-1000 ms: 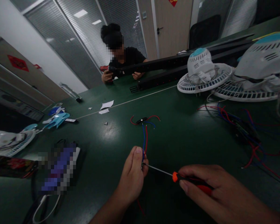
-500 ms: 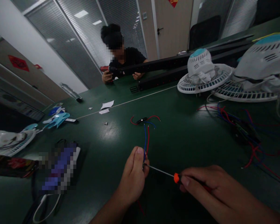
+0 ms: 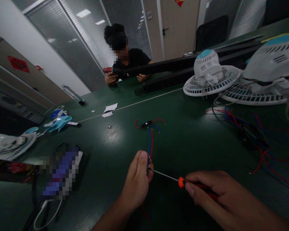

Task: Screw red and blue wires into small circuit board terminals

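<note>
A left hand (image 3: 137,181) grips blue and red wires (image 3: 149,144) in clamped fingertips (image 3: 144,157) above a green workbench (image 3: 106,150), a screwdriver (image 3: 166,175) touching at the fingers, where the wires' ends are hidden. The right hand (image 3: 207,195) curls its fingers together around the orange-and-red handle. The wires rise to a small black piece (image 3: 146,124) on the bench. Beyond, white fans (image 3: 212,80) stand near tangled wires (image 3: 245,131); a co-worker (image 3: 128,57) holds a red drill (image 3: 108,70) at a long black strip (image 3: 168,66).

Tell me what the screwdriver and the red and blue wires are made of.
The screwdriver shaft looks like steel, from its metallic glint; the handle like glossy orange-and-black plastic. The red wire and blue wire seem plastic-insulated, smooth, bendy; their cores are hidden.
</note>
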The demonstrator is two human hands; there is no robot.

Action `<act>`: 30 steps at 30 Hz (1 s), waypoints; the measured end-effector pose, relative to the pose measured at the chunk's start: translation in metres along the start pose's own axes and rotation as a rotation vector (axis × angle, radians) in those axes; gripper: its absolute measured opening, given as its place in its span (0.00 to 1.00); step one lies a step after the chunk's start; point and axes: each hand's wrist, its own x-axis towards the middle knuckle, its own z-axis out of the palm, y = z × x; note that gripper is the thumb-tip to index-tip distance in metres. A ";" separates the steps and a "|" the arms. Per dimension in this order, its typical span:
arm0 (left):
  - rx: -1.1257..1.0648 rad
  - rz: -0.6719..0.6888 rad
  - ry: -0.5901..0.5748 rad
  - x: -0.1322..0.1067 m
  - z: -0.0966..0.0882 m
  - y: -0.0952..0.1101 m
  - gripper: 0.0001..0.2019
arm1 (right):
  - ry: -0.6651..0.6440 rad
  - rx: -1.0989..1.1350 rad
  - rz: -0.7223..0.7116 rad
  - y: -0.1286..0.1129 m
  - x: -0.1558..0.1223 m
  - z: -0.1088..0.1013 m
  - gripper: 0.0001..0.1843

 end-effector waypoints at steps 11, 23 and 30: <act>0.010 0.010 -0.005 0.001 0.001 0.001 0.23 | 0.062 0.024 -0.013 -0.005 0.002 -0.002 0.15; 0.049 0.021 -0.009 -0.001 0.001 0.003 0.23 | 0.040 0.039 -0.008 -0.005 -0.001 -0.003 0.15; 0.017 0.005 0.009 -0.001 0.000 0.002 0.22 | 0.003 0.056 0.003 -0.003 0.001 -0.003 0.15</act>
